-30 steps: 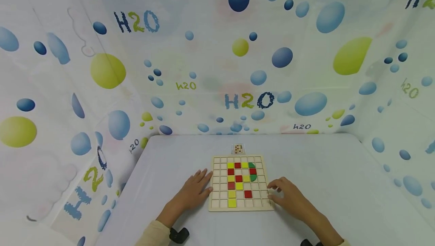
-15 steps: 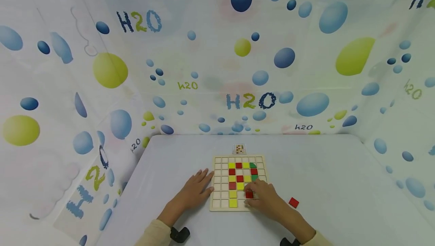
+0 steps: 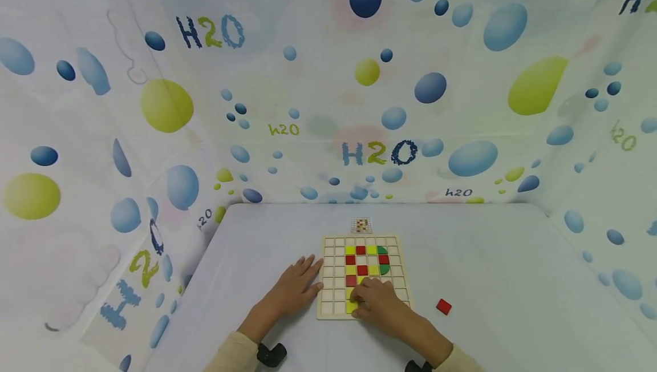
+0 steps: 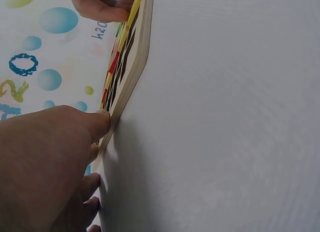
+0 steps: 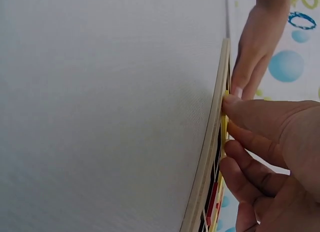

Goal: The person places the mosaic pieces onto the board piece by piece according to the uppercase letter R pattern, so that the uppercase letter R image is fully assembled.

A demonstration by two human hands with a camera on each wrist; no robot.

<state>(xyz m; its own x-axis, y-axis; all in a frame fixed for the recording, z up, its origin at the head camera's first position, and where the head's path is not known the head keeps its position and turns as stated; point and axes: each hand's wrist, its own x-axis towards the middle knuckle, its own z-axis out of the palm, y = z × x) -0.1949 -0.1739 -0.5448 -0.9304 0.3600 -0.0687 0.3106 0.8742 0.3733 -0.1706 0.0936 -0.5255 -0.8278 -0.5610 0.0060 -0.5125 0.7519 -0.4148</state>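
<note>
A wooden grid board (image 3: 332,284) lies on the white table, with red, yellow and green tiles in part of its cells. My left hand (image 3: 296,283) rests at its left edge, fingers extended, with the thumb on the rim in the left wrist view. Over the lower part of the board, my right hand (image 3: 380,306) has thumb and fingertips at a yellow tile (image 3: 351,307) in the bottom row. In the right wrist view the thumb and fingers pinch this yellow tile (image 5: 224,115). My right hand hides several cells beneath it.
A loose red tile (image 3: 443,306) lies on the table right of the board. Behind the board sits a small card (image 3: 361,225) with a printed grid pattern. A white curtain (image 3: 318,75) with blue and green dots surrounds the table's back and sides.
My right hand has moved left from the board's right edge, across the red tile, to the bottom yellow tile. The loose red tile has come into view on the table. My left hand stays put.
</note>
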